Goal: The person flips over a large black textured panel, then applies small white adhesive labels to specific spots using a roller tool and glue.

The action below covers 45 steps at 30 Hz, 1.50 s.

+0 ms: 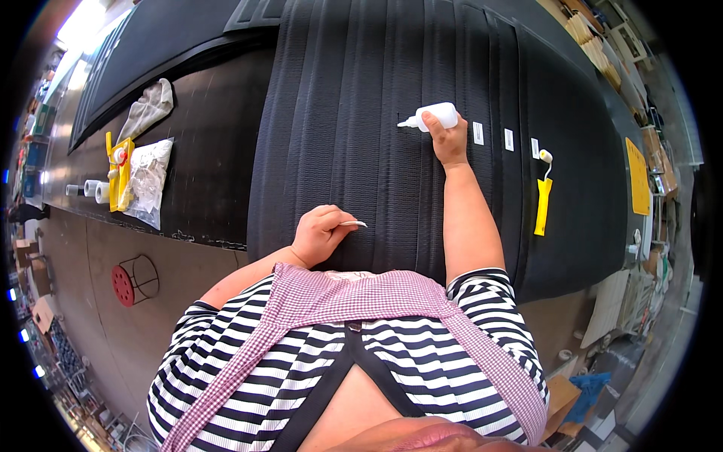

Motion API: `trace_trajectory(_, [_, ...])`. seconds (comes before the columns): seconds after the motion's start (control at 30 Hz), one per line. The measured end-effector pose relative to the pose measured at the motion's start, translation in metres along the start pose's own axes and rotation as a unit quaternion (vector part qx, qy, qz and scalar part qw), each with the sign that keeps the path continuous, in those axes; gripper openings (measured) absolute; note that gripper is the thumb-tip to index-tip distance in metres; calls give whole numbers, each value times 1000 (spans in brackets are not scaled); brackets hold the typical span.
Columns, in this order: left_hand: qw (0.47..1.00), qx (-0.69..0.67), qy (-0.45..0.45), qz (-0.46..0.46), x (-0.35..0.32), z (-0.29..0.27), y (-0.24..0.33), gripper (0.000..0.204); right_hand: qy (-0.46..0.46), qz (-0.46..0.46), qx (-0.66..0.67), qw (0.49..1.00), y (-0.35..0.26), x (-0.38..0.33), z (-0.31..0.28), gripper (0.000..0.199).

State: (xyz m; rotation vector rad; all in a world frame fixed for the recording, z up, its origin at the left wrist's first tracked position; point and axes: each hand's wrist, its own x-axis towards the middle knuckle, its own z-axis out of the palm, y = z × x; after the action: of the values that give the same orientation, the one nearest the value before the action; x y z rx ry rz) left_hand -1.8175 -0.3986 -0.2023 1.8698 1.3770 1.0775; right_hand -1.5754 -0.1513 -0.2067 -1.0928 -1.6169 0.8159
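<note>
My right hand (449,141) is wrapped round a white squeeze bottle (443,116), which lies tilted nearly flat over a ribbed black rubber-like mat (361,166). Its narrow nozzle points left, close to a small dark mark on the mat; whether it touches cannot be told. Nearer to me, my left hand (322,232) pinches a small, thin white piece (353,224) above the mat's ridges. Three small white labels (478,133) sit in a row on the black sheets to the right. Beyond them lies a small roller (542,205) with a yellow handle and a white head.
On the dark table at left are a grey cloth or glove (148,109), a yellow tape dispenser (119,173), a clear plastic bag (149,181) and several small rolls. A red-topped stool (123,285) stands on the floor. A yellow card (637,177) lies at the right edge.
</note>
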Motion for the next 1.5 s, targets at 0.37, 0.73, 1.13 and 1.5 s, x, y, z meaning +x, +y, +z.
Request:
trace_trajectory(0.37, [1000,8,23,12,0,2,-1,8,54,23,40,997,5,-2,-1,36])
trace_trajectory(0.73, [1000,6,21,9,0,1,1,9,94,-71,-105,987,20,3,2,36])
trace_trajectory(1.13, [1000,2,17,10,0,2,-1,8,87,-25,-90,992,16,0,-1,40])
trace_trajectory(1.5, [1000,-2,21,10,-1,2,-1,8,49,7,-9,999,3,-3,-4,31])
